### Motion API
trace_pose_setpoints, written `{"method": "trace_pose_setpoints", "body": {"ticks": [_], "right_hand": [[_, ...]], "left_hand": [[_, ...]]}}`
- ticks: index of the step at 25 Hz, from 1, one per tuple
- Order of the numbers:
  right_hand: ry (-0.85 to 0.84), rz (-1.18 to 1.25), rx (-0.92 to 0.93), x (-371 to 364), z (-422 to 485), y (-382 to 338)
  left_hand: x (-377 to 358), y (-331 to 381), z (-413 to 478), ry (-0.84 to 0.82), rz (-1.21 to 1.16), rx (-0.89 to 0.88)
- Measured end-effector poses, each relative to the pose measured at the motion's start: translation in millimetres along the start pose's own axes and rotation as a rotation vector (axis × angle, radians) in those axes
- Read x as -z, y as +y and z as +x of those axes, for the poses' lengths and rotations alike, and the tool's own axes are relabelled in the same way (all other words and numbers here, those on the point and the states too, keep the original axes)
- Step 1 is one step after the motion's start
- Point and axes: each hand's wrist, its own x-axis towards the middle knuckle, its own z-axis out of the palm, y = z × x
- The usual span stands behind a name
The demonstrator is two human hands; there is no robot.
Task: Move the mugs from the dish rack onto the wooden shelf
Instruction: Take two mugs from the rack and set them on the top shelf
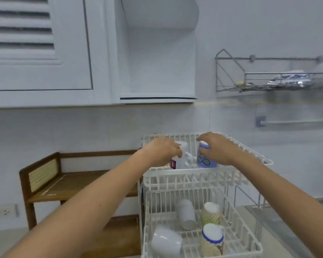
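Observation:
A white two-tier dish rack (203,175) stands at centre right. In its top tier my left hand (162,150) is closed around a white mug (181,157) with a red-and-blue mark, upside down. Beside it my right hand (216,146) grips an upside-down blue mug (206,159) with spiral patterns. The lower tier (237,220) holds several more mugs: a white one (166,243) at the front left, a white one (186,215) lying behind it, a patterned one (211,213) and a blue-rimmed one (213,237). The wooden shelf (69,183) stands to the rack's left.
White wall cabinets (45,53) hang overhead. A metal wall rack (268,81) with packets is at upper right, a towel bar (296,122) below it. A wall socket (3,212) sits low at the left. The shelf has a lower board (119,237).

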Motion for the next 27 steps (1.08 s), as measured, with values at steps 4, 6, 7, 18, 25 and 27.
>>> {"method": "trace_pose_setpoints", "body": {"ticks": [4,6,7,18,25,27], "right_hand": [[-0.324,-0.45,0.139,-8.7,24.5,20.7],[-0.374,-0.683,0.223,-18.0,36.9,28.3],[-0.39,-0.796,0.26,-22.9,42.3,31.7],[-0.329,-1.395,0.469,-78.1,73.3,45.0],[-0.146,-1.105,0.277,-34.4,71.3,65.7],[-0.043,-0.822,0.139,-18.9,66.3,64.4]], "left_hand": [[-18.8,-5.9,21.6,-0.131,0.381,-0.27],[-33.6,-10.0,29.2,-0.133,0.534,-0.346],[-40.0,-11.4,31.8,-0.111,0.607,-0.377],[-78.1,-18.6,76.4,-0.089,0.853,-0.498],[-65.6,-34.3,53.3,0.141,0.584,-0.104],[-55.0,-41.8,37.7,0.321,0.325,0.184]]}}
